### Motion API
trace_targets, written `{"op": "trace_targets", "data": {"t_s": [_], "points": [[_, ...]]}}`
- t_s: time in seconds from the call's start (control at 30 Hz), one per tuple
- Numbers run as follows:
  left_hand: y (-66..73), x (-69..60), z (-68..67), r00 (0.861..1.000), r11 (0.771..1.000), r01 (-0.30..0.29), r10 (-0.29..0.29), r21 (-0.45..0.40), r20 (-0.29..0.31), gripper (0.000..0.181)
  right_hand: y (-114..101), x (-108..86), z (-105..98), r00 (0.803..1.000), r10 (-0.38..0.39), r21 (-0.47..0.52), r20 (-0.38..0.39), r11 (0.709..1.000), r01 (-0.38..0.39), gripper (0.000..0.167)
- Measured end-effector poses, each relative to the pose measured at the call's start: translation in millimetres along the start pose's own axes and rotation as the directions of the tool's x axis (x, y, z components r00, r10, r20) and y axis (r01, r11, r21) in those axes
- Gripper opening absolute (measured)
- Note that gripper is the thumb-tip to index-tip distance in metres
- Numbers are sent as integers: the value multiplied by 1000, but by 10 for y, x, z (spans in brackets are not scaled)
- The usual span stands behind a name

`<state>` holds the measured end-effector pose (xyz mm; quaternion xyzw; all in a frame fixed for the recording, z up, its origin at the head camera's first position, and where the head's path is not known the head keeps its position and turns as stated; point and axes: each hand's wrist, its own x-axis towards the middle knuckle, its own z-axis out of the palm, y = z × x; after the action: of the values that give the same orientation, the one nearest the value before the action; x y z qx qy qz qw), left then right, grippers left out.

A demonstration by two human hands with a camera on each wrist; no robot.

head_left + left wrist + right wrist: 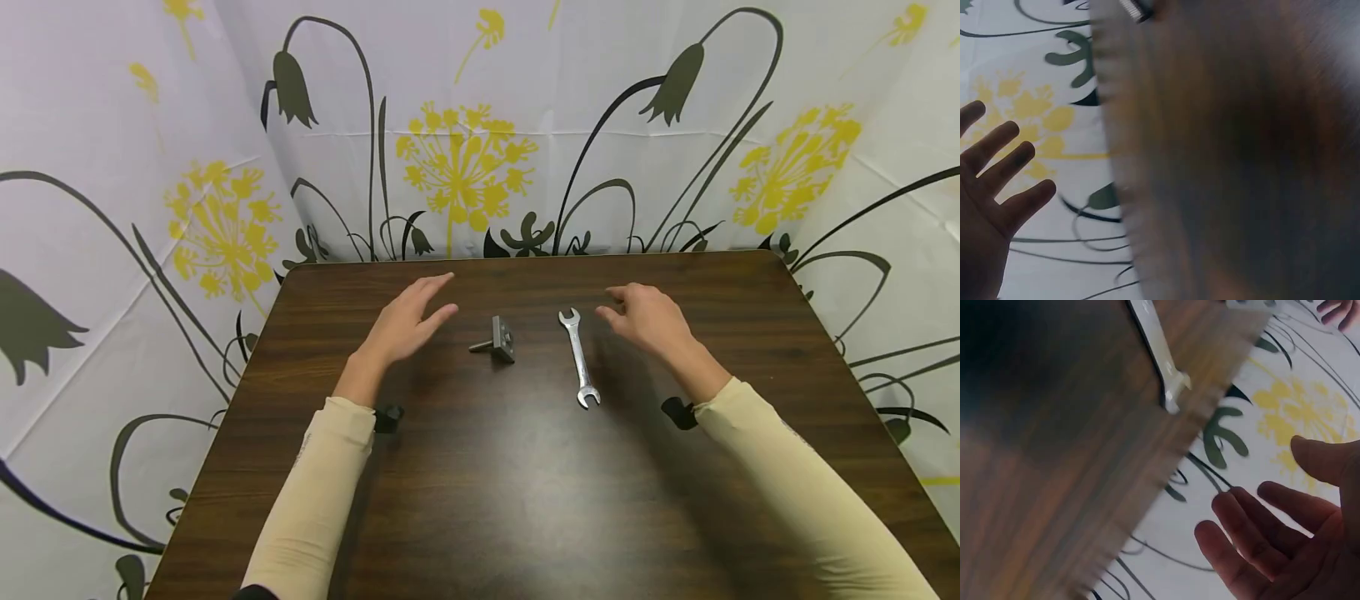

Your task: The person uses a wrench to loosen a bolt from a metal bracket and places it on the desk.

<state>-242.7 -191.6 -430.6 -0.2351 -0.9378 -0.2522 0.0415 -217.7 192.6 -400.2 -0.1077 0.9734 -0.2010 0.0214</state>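
Observation:
A silver double open-ended wrench [578, 358] lies on the dark wood table, its jaws pointing to the far and near sides. To its left is a small grey metal block [503, 340] with a bolt [482, 346] sticking out to the left. My left hand [401, 329] hovers left of the block with fingers spread and holds nothing. My right hand [651, 317], fingers loosely bent, is raised to the right of the wrench, touching nothing. In the right wrist view one end of the wrench [1163, 359] shows; the left wrist view catches the threaded bolt tip [1137, 9].
The wood-patterned table [525, 517] has rounded far corners. Behind it and along its sides hangs a white curtain [600, 50] printed with yellow and grey-green flowers. A dark wrist camera [388, 418] sits under the left wrist, and another camera [678, 412] under the right.

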Motion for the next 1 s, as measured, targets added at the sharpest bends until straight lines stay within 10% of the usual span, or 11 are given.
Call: {"op": "trace_targets", "data": {"t_s": [0.4, 1.0], "points": [[45, -29, 466, 986, 993, 94, -82, -76, 148, 85, -35, -11, 592, 991, 102, 16, 88, 994, -104, 38], [270, 91, 812, 980, 992, 126, -124, -2, 155, 91, -105, -7, 916, 988, 153, -71, 30, 986, -151, 34]]}}
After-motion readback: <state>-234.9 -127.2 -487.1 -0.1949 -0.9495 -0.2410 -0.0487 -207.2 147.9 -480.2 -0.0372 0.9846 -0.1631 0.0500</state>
